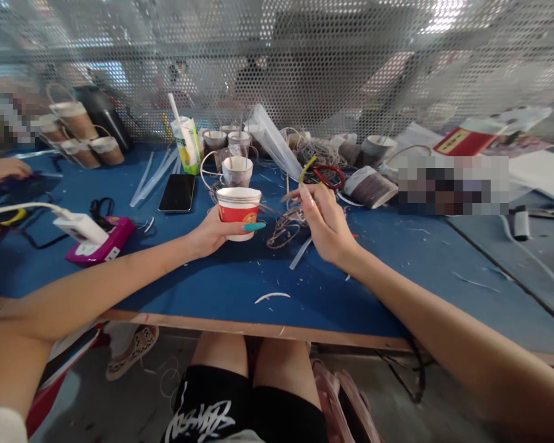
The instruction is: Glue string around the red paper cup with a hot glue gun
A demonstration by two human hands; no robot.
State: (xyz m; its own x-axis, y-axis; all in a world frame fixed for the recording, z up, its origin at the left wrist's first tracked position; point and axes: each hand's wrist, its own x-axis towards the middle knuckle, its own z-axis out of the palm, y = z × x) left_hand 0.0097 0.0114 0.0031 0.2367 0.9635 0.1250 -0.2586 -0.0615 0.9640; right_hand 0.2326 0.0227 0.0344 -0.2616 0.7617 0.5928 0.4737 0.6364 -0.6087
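Observation:
My left hand point(212, 232) is wrapped round a red and white paper cup point(239, 212) and holds it upright above the table, its long teal thumbnail across the front. Thin brown cord runs round the cup just below the rim. To the right of the cup, my right hand point(325, 221) is closed in a pinch on brown paper cord, partly hidden by the fingers. A loose tangle of this cord point(284, 231) lies between the hands. Just behind the held cup stands a pale cup point(237, 171) with a looped handle.
A phone point(177, 192), a drink carton point(186, 144) and a purple power strip point(104, 240) lie to the left. Red-handled scissors point(330, 176) and a cord-wrapped cup point(370, 186) are behind my right hand. Another person's hand point(7, 169) is at far left. Perforated metal mesh point(277, 61) stands behind.

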